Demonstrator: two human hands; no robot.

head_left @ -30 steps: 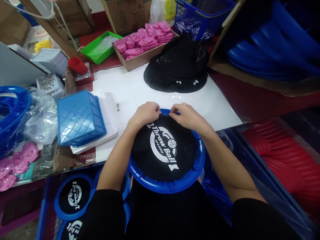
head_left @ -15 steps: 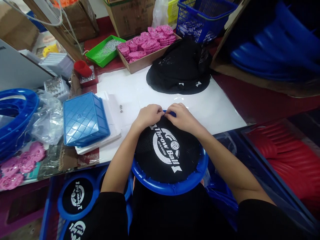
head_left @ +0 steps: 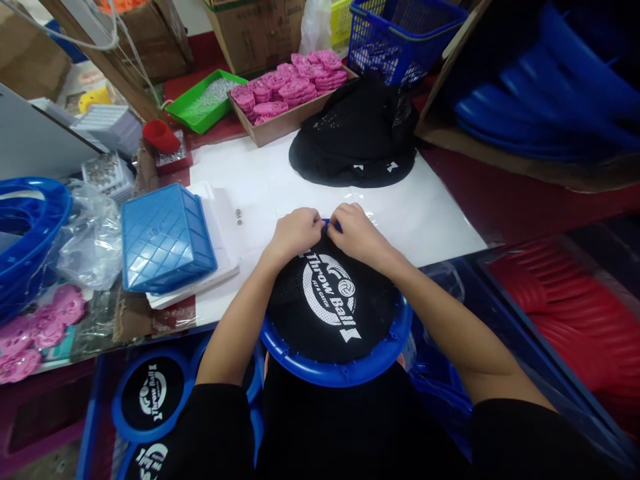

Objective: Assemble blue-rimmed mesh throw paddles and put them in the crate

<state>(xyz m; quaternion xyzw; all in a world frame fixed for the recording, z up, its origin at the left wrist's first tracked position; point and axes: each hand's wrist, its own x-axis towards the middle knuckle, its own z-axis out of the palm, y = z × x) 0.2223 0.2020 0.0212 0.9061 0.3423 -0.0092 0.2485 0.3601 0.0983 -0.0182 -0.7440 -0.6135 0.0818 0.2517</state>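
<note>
A blue plastic ring (head_left: 336,379) lies tilted across my lap, its far edge at the table. Over it is a black mesh fabric disc (head_left: 285,300) printed in white with "Throw Ball". My left hand (head_left: 299,235) pinches the fabric's far edge at the rim. Close beside it, my right hand (head_left: 356,230) pinches the same edge, thumb and fingers together. The fingertips hide the exact spot they grip. Beyond my hands, a pile of black mesh fabric discs (head_left: 350,143) lies on the white sheet (head_left: 270,180).
Left of the hands stands an upturned blue basket (head_left: 167,237) on white trays; two small metal pieces (head_left: 239,217) lie nearby. Behind are a green tray (head_left: 200,117) and a carton of pink parts (head_left: 265,133). Blue rings (head_left: 530,113) fill a box at right; finished discs (head_left: 150,393) sit lower left.
Both hands keep pinching the fabric edge at the ring's far rim, with slight finger shifts. The right hand's fingers have curled in more. The whole view has moved slightly.
</note>
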